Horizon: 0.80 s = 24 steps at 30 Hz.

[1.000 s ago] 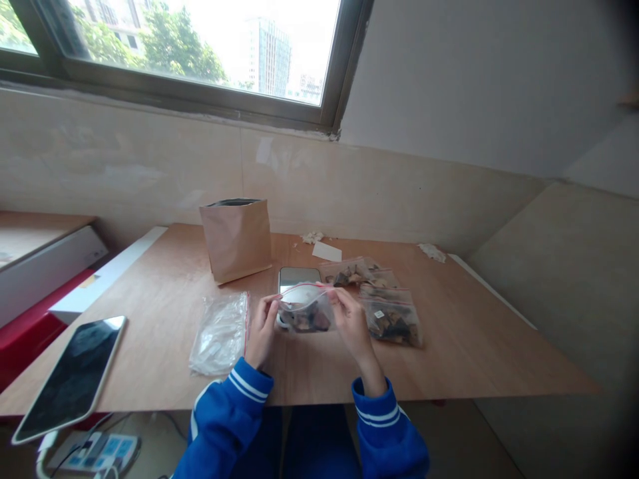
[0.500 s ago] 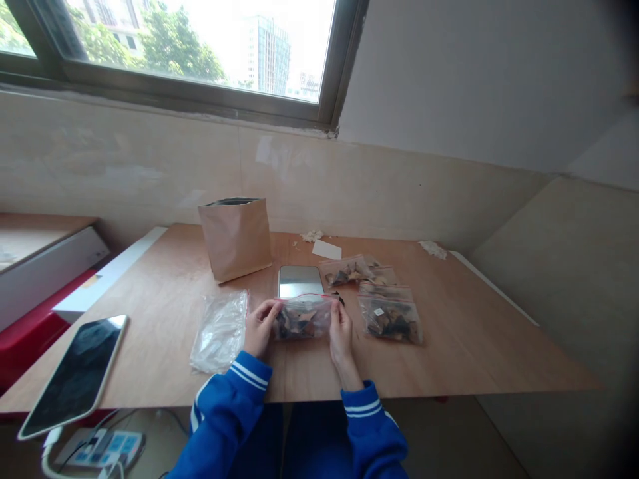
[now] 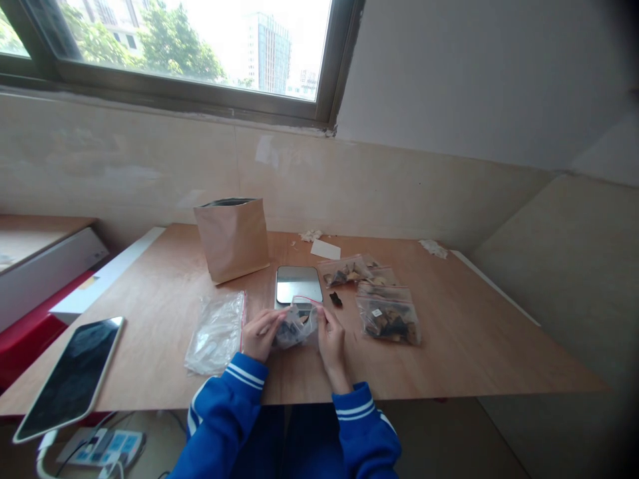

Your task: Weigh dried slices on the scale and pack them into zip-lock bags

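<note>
With 12 o'clock straight ahead of me, my blue sleeves [image 3: 219, 412] with white stripes come in at the bottom of the view, resting near the table's edge. My left hand [image 3: 260, 334] and right hand [image 3: 331, 344] are close together at 12, both closed in a pinch on a crumpled zip bag [image 3: 298, 329]. The left fingers [image 3: 272, 321] wrap its left side and the right fingers [image 3: 320, 318] grip its right side. The bag holds dark and tan dried chips, and its red-edged zip [image 3: 305, 299] arches up at the top; I can't tell whether it's sealed.

The bag sits just in front of a flat, shiny square platform [image 3: 298, 285], touching or overlapping its near edge. A loose dark chip [image 3: 336, 299] lies on the wood just beside the platform, at about 1 o'clock from my hands. At 2 o'clock, a filled zip bag [image 3: 388, 321] lies on the table, with more bags of chips [image 3: 345, 271] just beyond it. At 10 o'clock, just beside my left hand, lies a flattened clear plastic bag [image 3: 217, 332]. Farther along that line stands a brown kraft pouch [image 3: 232, 239], open at the top. A dark-screened tablet [image 3: 70, 379] lies at 9 o'clock on the wooden table [image 3: 449, 319], and a white paper slip [image 3: 325, 249] sits near the tiled wall [image 3: 124, 173], beneath the window [image 3: 190, 46].
</note>
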Available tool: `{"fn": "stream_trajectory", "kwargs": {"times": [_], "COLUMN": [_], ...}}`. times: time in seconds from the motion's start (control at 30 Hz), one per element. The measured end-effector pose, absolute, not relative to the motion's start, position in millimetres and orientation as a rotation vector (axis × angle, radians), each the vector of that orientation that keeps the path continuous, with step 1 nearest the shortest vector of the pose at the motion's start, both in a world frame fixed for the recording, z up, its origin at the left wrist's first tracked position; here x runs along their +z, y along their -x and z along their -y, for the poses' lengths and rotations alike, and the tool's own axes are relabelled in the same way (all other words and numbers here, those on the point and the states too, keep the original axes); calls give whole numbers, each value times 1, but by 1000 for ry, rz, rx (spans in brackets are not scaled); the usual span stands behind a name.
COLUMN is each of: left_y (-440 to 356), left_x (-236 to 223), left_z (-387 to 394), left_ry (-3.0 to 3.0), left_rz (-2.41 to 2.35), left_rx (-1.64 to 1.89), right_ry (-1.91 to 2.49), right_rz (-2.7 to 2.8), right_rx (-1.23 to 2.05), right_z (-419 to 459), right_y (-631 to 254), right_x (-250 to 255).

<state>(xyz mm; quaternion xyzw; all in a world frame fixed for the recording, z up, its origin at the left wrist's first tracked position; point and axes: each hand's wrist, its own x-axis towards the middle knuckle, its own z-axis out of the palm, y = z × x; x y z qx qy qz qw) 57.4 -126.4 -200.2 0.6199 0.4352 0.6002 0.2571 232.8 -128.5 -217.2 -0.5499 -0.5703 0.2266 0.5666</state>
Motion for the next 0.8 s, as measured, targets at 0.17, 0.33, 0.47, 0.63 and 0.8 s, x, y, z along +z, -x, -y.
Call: {"fn": "stream_trajectory", "kwargs": {"times": [0.17, 0.33, 0.47, 0.63, 0.8], "left_y": [-59, -59, -57, -54, -54], "left_x": [-200, -197, -199, -205, -209], "left_z": [126, 123, 120, 115, 115], "left_ry": [-1198, -1107, -1028, -1120, -1123], "left_rz": [-1403, -1409, -1380, -1385, -1374], "left_rx": [1766, 1654, 1601, 1564, 1547], "right_ry": [1346, 1303, 1302, 1310, 1322], "right_rz": [1155, 1087, 1021, 999, 1002], "right_rx": [477, 510, 547, 544, 476], "right_z": [131, 130, 128, 126, 125], "right_y": [-235, -236, -237, -238, -239], "right_x": [-216, -217, -221, -225, -224]}}
